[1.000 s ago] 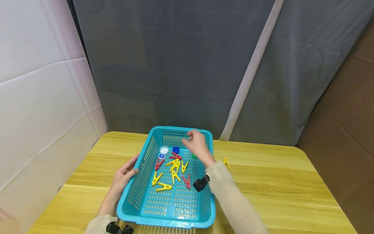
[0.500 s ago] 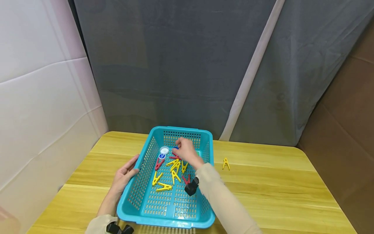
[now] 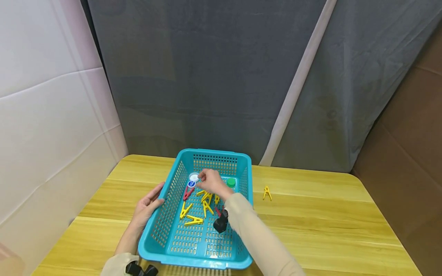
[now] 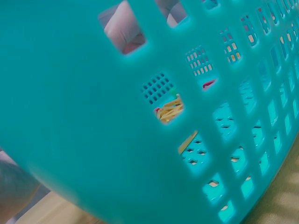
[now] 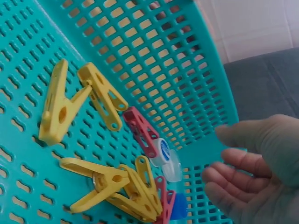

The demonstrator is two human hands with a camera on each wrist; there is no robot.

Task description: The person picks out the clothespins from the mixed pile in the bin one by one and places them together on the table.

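Note:
My left hand [image 3: 146, 207] grips the left side of a turquoise plastic basket [image 3: 193, 261], thumb at the rim and the other fingers along the outer wall. Inside the basket hovers my right hand [image 3: 212, 182], its fingers loosely bent and nothing between them. The right wrist view has its thumb apart from the fingers. Below it lie yellow clothespins [image 5: 105, 184] and red clothespins [image 5: 141, 130]. Close by are a clear-white round lid [image 5: 173, 167], a white cap with a blue label [image 5: 161, 151] and a blue cap [image 5: 178, 207]. In the head view, my right hand hides the blue cap.
A green cap [image 3: 231, 182] sits in the basket's far right corner. One yellow clothespin [image 3: 267, 193] stands on the wooden table [image 3: 321, 222], right of the basket. A grey curtain [image 3: 214, 76] hangs behind the table's back edge.
My right hand has moved left and toward me, from near the far wall to above the clothespins, uncovering the green cap and covering the blue one. My left hand has stayed put.

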